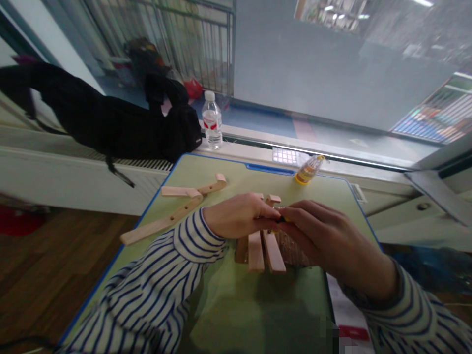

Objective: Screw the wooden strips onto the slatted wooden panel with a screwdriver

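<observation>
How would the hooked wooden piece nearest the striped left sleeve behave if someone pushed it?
The wooden piece would probably stay stiff, as it looks like solid wood. Its flat-sided shape suggests sliding rather than rolling. With one end near the edge of the green table, it could slip off leftward.

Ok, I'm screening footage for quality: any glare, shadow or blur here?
In the head view, bright reflections show in the window; a dark shadow lies on the table just below the wooden strips; the floor looks blurred.
</observation>
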